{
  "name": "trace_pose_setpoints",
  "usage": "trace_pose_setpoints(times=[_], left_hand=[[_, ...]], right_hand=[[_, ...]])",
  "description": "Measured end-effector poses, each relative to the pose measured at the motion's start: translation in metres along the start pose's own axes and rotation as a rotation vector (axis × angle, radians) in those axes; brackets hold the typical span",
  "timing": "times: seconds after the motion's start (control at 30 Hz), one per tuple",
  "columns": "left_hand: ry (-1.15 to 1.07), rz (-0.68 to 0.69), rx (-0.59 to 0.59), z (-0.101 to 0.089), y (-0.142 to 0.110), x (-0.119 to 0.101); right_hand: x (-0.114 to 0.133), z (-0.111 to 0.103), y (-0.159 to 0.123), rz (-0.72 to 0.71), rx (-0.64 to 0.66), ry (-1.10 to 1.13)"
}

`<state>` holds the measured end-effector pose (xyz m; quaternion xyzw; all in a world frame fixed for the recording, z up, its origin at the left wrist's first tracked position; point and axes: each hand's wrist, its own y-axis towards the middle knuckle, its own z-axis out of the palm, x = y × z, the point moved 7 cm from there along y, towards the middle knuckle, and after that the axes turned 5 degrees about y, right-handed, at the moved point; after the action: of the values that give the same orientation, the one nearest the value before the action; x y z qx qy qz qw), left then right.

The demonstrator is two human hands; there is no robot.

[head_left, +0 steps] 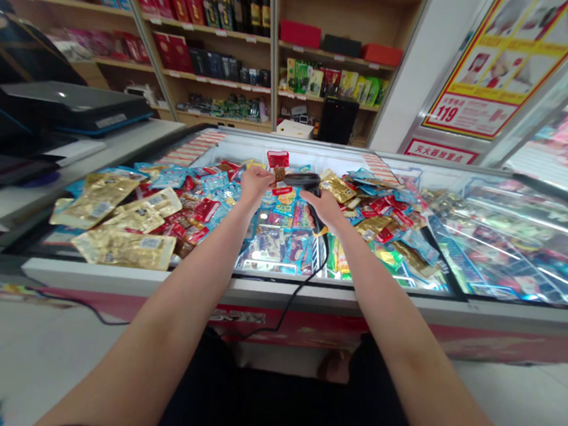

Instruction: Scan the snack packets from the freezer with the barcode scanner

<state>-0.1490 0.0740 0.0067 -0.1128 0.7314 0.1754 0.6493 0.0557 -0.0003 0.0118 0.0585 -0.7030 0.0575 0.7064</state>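
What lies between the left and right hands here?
The head view shows a small red-topped packet and a black barcode scanner between the left hand and right hand.

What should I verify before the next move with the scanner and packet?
1. Left hand on red-topped snack packet: ok, held in the fingers.
2. Right hand on black handheld barcode scanner: ok, gripped around the body.
3. Scanner head aimed at the packet: ok, it points toward it.
4. Barcode facing the scanner: cannot tell, none visible.
5. Scanner cord over the rim of the chest freezer: ok, hanging loose, with no visible snag.
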Motion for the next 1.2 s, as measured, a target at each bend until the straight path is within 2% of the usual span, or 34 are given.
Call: trace_pose_setpoints(times=[0.17, 0.33, 0.53, 0.6, 0.73, 0.87, 1.2], left_hand=[[-0.021, -0.007, 0.117, 0.031, -0.022, -0.004], [-0.052, 0.025, 0.186, 0.066, -0.041, -0.010], [-0.082, 0.050, 0.261, 0.121, -0.054, -0.018], [-0.023, 0.115, 0.282, 0.139, -0.061, -0.025], [0.272, 0.371, 0.350, 0.162, -0.083, -0.045], [0.502, 0.484, 0.392, 0.162, -0.096, -0.048], [0.687, 0.481, 0.262, 0.125, -0.076, -0.034]], right_hand=[[0.008, -0.030, 0.001, -0.032, -0.097, 0.065], [0.013, -0.078, -0.006, -0.040, -0.263, 0.140], [0.020, -0.126, -0.019, -0.090, -0.388, 0.179], [0.020, -0.137, -0.023, -0.100, -0.435, 0.207], [0.022, -0.150, -0.026, -0.128, -0.504, 0.259], [0.024, -0.150, -0.026, -0.146, -0.513, 0.256], [0.019, -0.134, -0.023, -0.142, -0.472, 0.215]])
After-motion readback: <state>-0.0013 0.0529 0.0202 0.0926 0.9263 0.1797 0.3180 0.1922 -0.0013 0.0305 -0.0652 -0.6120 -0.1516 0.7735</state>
